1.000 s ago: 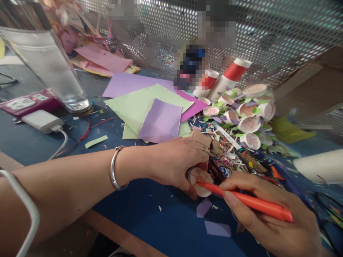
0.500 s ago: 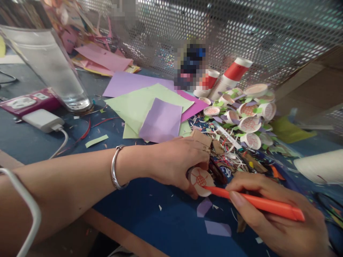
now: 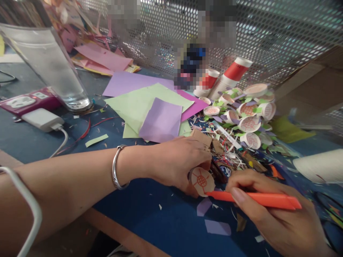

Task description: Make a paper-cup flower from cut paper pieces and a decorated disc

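Observation:
My left hand (image 3: 182,162) is closed around a small white paper cup piece (image 3: 205,180), its round face turned up towards me. On that face is an orange drawing: a cross-hatched circle with lines running outward. My right hand (image 3: 270,214) grips an orange marker (image 3: 257,199) like a pen, and the tip meets the lower edge of the round face. Purple paper scraps (image 3: 217,227) lie on the blue table just below. Behind my hands stands a cluster of similar paper cup pieces (image 3: 249,124) with orange drawings and green and purple paper bits.
Green sheets (image 3: 131,101) and a purple sheet (image 3: 163,119) lie beyond my left hand. Stacked paper cups (image 3: 233,76) lean near the perforated metal screen (image 3: 155,32). A glass of water (image 3: 59,67), a white charger (image 3: 43,119) and a power strip (image 3: 32,101) stand left. Scraps (image 3: 227,153) litter the middle.
The marker tip has moved from the drawn circle down to the lower edge of the round face. Another orange line shows there. My left hand has barely shifted.

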The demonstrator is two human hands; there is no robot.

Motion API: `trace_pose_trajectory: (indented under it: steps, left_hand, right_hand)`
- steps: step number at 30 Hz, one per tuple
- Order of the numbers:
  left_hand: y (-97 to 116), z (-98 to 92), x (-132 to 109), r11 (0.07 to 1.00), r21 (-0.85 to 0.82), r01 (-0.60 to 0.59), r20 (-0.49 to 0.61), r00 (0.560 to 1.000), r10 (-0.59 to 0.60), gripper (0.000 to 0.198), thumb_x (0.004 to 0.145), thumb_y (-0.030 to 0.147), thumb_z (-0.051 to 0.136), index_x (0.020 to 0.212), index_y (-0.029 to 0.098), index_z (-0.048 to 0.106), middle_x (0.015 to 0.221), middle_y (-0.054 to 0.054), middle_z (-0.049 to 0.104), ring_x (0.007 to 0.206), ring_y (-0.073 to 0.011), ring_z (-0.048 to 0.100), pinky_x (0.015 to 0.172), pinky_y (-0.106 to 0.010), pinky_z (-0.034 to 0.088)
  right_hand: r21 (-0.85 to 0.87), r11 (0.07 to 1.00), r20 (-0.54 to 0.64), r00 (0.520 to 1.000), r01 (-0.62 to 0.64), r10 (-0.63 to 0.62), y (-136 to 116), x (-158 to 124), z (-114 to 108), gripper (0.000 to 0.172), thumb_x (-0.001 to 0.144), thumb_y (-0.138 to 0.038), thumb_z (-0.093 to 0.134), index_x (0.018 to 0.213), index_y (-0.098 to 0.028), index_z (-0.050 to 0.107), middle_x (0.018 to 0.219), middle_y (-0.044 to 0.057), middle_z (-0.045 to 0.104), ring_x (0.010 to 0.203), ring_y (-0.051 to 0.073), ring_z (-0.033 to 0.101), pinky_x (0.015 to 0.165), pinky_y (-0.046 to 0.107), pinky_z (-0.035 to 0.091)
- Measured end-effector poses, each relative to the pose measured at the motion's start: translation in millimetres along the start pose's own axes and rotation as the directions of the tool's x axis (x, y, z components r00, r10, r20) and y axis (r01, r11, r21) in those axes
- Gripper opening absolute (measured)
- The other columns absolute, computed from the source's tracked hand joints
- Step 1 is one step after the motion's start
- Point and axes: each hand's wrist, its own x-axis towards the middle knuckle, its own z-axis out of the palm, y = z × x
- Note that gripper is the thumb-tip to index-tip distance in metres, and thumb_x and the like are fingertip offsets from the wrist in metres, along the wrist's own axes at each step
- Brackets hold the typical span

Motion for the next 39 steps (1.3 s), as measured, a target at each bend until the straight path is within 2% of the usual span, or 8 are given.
trace_pose_trajectory:
  steps: [4, 9, 15, 22, 28, 33, 39]
  left_hand:
    - [1.0, -0.4, -0.4, 1.0, -0.002, -0.003, -0.005, 1.0, 0.003, 0.042, 0.072, 0.035, 0.084, 0.104, 0.015, 0.065, 0.104, -0.007, 0.067, 0.097, -0.0226, 0.059, 0.086, -0.035, 0.044]
    - [0.8, -0.3, -0.6, 1.0, -0.01, 0.016, 0.011, 1.0, -0.016, 0.044, 0.071, 0.033, 0.084, 0.106, 0.015, 0.066, 0.104, -0.006, 0.067, 0.099, -0.0232, 0.059, 0.087, -0.035, 0.044]
    - [-0.3, 1.7, -0.8, 1.0, -0.005, 0.006, -0.012, 1.0, -0.006, 0.043, 0.07, 0.034, 0.084, 0.105, 0.016, 0.066, 0.105, -0.007, 0.068, 0.1, -0.0238, 0.059, 0.088, -0.035, 0.044]
    - [1.0, 1.6, -1.2, 1.0, 0.01, -0.015, -0.028, 1.0, 0.015, 0.042, 0.07, 0.034, 0.083, 0.104, 0.015, 0.066, 0.105, -0.007, 0.066, 0.1, -0.0244, 0.059, 0.087, -0.036, 0.044]
    - [5.6, 2.1, -3.7, 0.997, 0.048, -0.055, -0.09, 0.994, 0.059, 0.04, 0.07, 0.032, 0.08, 0.103, 0.015, 0.065, 0.11, -0.011, 0.065, 0.104, -0.0274, 0.056, 0.085, -0.037, 0.044]
    - [9.8, 3.0, -3.8, 0.994, 0.092, -0.063, -0.097, 0.993, 0.072, 0.043, 0.068, 0.032, 0.081, 0.104, 0.016, 0.064, 0.112, -0.012, 0.064, 0.106, -0.0289, 0.054, 0.086, -0.037, 0.043]
    - [15.7, 4.8, -4.8, 0.989, 0.126, -0.073, -0.104, 0.991, 0.087, 0.043, 0.069, 0.028, 0.077, 0.106, 0.014, 0.06, 0.111, -0.012, 0.064, 0.102, -0.0279, 0.057, 0.083, -0.037, 0.044]
  right_hand:
    - [0.003, 1.0, 0.029, 1.0, 0.006, -0.006, 0.4, 1.4, -1.9, 0.02, 0.097, -0.025, 0.052, 0.079, -0.027, 0.06, 0.063, -0.009, 0.062, 0.049, 0.007, 0.058, 0.049, 0.021, 0.043]
    - [-0.037, 0.999, -0.09, 0.996, -0.018, 0.015, 3.3, -1.1, -0.8, 0.017, 0.097, -0.025, 0.053, 0.083, -0.028, 0.06, 0.067, -0.009, 0.067, 0.053, 0.009, 0.062, 0.053, 0.023, 0.043]
    - [-0.096, 0.992, -0.026, 0.996, 0.079, -0.081, 4.6, 0.4, -2.7, 0.014, 0.096, -0.02, 0.053, 0.087, -0.028, 0.059, 0.072, -0.008, 0.067, 0.059, 0.009, 0.065, 0.059, 0.023, 0.046]
    - [-0.077, 0.994, -0.054, 0.995, 0.08, -0.085, 3.0, -1.6, -1.9, 0.013, 0.095, -0.019, 0.055, 0.086, -0.027, 0.058, 0.073, -0.006, 0.067, 0.06, 0.011, 0.065, 0.059, 0.026, 0.046]
    - [-0.082, 0.995, -0.086, 0.994, 0.054, -0.061, -2.0, -1.7, -0.9, 0.014, 0.094, -0.019, 0.054, 0.083, -0.028, 0.059, 0.068, -0.005, 0.065, 0.053, 0.013, 0.059, 0.058, 0.03, 0.047]
    - [-0.104, 0.994, -0.09, 0.994, 0.044, -0.054, -4.7, -2.7, -2.4, 0.015, 0.094, -0.021, 0.054, 0.08, -0.027, 0.059, 0.065, -0.006, 0.063, 0.052, 0.012, 0.057, 0.06, 0.029, 0.047]
    - [-0.121, 0.989, -0.084, 0.992, 0.089, -0.099, -7.8, -6.5, -2.3, 0.012, 0.093, -0.019, 0.054, 0.084, -0.027, 0.057, 0.067, -0.007, 0.063, 0.054, 0.009, 0.058, 0.059, 0.029, 0.042]
